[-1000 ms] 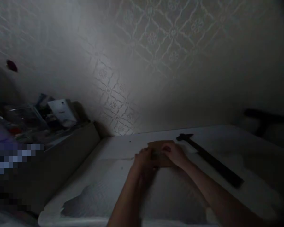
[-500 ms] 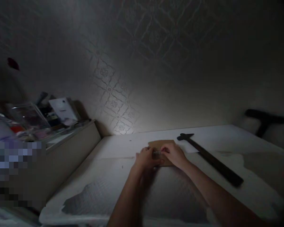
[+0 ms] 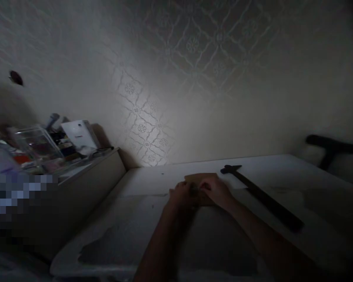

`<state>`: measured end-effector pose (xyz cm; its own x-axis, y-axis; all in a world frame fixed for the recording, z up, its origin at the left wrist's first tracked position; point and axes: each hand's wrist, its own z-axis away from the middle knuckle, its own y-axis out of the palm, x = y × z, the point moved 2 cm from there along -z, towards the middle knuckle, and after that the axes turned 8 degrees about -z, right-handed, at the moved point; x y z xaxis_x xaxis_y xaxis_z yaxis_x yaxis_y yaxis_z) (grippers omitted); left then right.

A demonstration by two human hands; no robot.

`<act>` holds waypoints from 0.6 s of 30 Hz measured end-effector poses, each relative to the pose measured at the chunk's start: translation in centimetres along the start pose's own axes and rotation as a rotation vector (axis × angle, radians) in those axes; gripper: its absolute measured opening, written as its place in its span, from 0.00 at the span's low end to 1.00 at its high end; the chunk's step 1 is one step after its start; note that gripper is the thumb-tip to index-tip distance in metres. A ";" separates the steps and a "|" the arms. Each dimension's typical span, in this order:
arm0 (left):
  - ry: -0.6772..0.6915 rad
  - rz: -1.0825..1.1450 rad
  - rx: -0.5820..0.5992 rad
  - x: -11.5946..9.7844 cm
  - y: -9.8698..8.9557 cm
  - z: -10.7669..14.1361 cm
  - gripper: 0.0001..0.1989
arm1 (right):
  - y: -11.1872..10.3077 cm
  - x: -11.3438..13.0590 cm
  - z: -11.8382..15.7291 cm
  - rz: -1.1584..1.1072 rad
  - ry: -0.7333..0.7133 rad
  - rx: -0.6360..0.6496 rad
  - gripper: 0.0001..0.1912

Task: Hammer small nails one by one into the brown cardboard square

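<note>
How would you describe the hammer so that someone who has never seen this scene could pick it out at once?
Start at the white table below the patterned wall. Just right of the right hand and the brown board lies the hammer, head toward the wall. It is the only long, dark, slender thing lying on the tabletop.

1 head view looks forward and down, near the table [image 3: 153, 182].

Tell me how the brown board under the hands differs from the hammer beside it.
The board is a flat, pale brown slab; the hammer is long, thin and dark, with a crosswise head at its far end. The left hand and right hand rest on the board, while nothing touches the hammer. The board lies mostly hidden under the hands; the hammer shows in full. Both lie flat on the white table.
</note>
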<state>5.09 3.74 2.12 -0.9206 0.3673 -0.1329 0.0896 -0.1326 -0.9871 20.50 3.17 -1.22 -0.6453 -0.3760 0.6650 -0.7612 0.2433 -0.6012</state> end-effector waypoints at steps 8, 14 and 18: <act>0.015 -0.039 0.013 0.2 0.2 -0.2 0.34 | -0.1 0.1 -0.1 -0.007 0.015 0.030 0.08; -0.002 -0.041 0.026 0.0 0.0 -0.1 0.36 | 0.1 -0.2 -0.2 -0.029 0.005 0.015 0.08; -0.002 -0.052 0.032 0.1 0.1 -0.2 0.37 | 0.1 -0.7 -0.2 -0.043 0.007 0.005 0.06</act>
<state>5.11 3.93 1.97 -0.9245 0.3724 -0.0818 0.0300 -0.1429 -0.9893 20.82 3.66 -1.64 -0.6126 -0.3801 0.6930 -0.7878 0.2229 -0.5742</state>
